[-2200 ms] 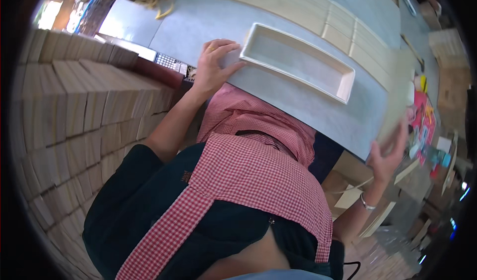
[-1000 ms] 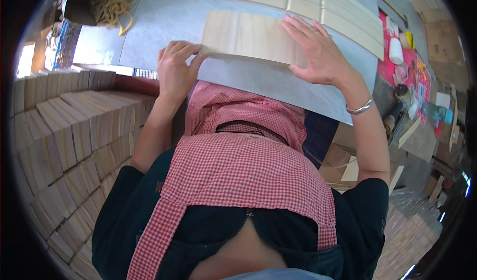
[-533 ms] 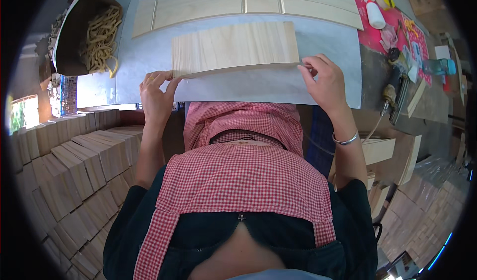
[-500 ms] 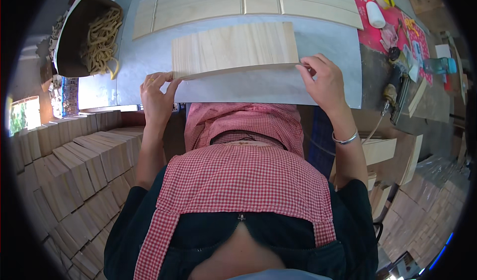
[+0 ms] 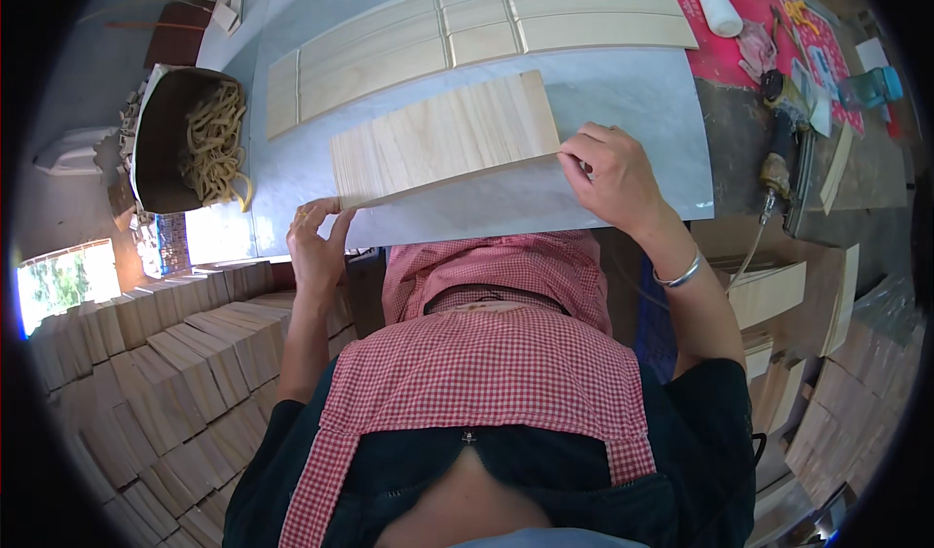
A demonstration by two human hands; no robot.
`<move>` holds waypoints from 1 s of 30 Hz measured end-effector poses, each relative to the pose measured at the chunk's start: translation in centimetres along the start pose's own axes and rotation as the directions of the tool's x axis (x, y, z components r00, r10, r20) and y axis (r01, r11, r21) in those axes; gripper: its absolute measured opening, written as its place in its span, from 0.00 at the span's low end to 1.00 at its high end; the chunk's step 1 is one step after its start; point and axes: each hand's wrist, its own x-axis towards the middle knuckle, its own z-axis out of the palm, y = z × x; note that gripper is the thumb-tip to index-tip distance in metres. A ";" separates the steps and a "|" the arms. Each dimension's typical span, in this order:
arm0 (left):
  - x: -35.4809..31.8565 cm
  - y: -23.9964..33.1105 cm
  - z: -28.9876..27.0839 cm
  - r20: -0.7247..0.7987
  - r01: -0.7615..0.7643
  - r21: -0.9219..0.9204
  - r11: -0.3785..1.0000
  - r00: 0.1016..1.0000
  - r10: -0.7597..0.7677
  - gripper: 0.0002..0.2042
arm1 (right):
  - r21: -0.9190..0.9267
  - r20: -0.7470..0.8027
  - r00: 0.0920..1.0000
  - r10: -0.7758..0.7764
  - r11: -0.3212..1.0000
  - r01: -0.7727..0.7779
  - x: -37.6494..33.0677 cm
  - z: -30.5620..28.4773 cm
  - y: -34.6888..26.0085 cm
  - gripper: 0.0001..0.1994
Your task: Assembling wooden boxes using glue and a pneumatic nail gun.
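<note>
A shallow tray of pale wood (image 5: 443, 140) lies bottom-up on the grey table (image 5: 632, 120) in front of me. My left hand (image 5: 316, 247) grips its near left corner. My right hand (image 5: 613, 174) holds its near right corner, with a silver bangle on the wrist. The tray's near edge is tilted up slightly off the table. I wear a red checked apron (image 5: 486, 373).
Flat wooden panels (image 5: 486, 28) lie in a row at the table's far side. A box of tan rubber bands (image 5: 209, 144) stands at the left. Stacks of wooden pieces (image 5: 156, 392) fill the lower left. A red mat with a bottle and a nail gun (image 5: 778, 159) is at the right.
The tray, open side up before, now lies bottom-up. My right hand came in from the side; both hands now hold the tray's near corners.
</note>
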 end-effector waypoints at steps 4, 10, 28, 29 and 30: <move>1.7 3.1 -2.7 0.143 -0.207 0.402 0.892 0.976 0.162 0.14 | 0.305 -0.015 0.955 0.296 0.911 -0.277 1.2 -1.3 0.9 0.06; 6.3 14.6 5.1 0.286 -0.597 -0.036 0.801 0.762 0.581 0.23 | 0.256 -0.338 0.892 0.301 0.941 -0.221 4.2 2.9 -0.4 0.09; 9.5 15.3 11.0 0.236 -0.594 -0.244 0.766 0.730 0.641 0.24 | 0.474 -0.272 0.755 0.596 0.766 -0.434 5.6 5.5 -1.9 0.05; 9.5 15.3 11.0 0.226 -0.594 -0.250 0.765 0.732 0.643 0.24 | 0.482 -0.268 0.750 0.605 0.758 -0.439 5.7 5.5 -2.0 0.05; 9.5 15.4 11.1 0.226 -0.593 -0.252 0.765 0.733 0.642 0.24 | 0.481 -0.267 0.751 0.605 0.758 -0.440 5.7 5.6 -2.0 0.05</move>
